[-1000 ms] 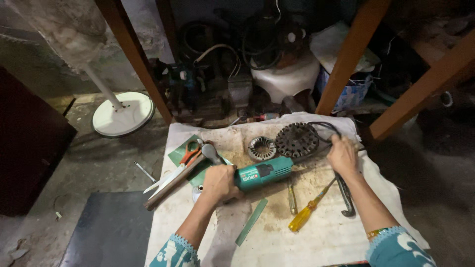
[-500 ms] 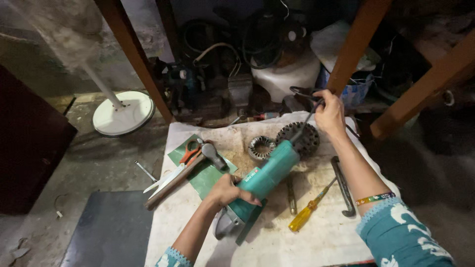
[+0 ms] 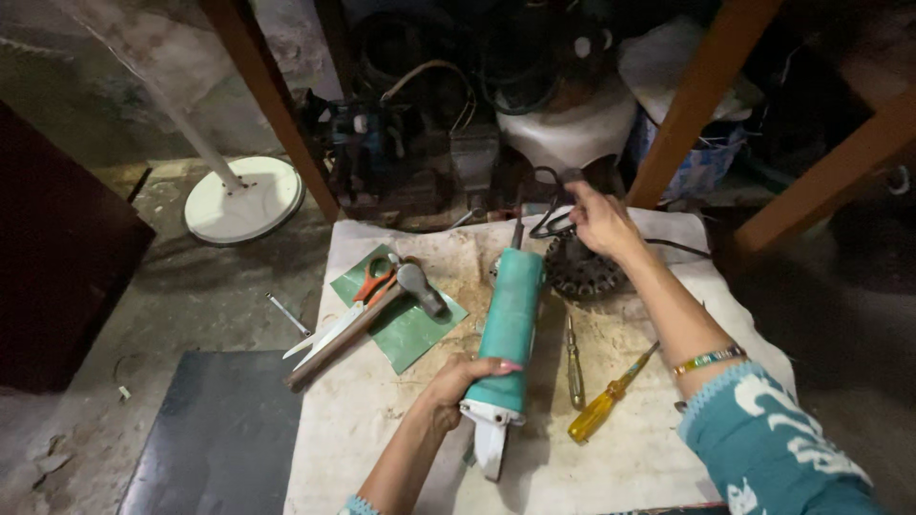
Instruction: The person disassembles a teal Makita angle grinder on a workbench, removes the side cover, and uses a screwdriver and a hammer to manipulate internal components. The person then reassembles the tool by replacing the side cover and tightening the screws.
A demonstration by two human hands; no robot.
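Angle grinder [image 3: 508,329]: teal body, grey-white head; lies lengthwise on the white cloth [image 3: 382,429], head toward the person, tail pointing to the far edge.
Left hand [image 3: 456,381]: wrapped around the grinder's body just behind the head, fingers curled over the top.
Power cord [image 3: 546,224]: black, rises from the grinder's far end in a loop.
Right hand [image 3: 599,221]: raised above the far edge of the cloth, fingers pinched on the cord loop.
Round toothed metal part [image 3: 584,275]: dark, lies just beside the grinder's tail, under the right wrist.
Screwdrivers: a slim one with a clear handle [image 3: 573,367] just right of the grinder; a yellow-handled one [image 3: 609,401] further right, angled.
Green mat [image 3: 401,324]: left of the grinder; bears orange-handled scissors [image 3: 367,291] and a hammer [image 3: 382,310] with a long handle overhanging the cloth's left edge.
Surroundings: white round fan base [image 3: 243,198] on the floor at left; wooden legs [image 3: 701,105] behind; dark clutter of machines beyond.
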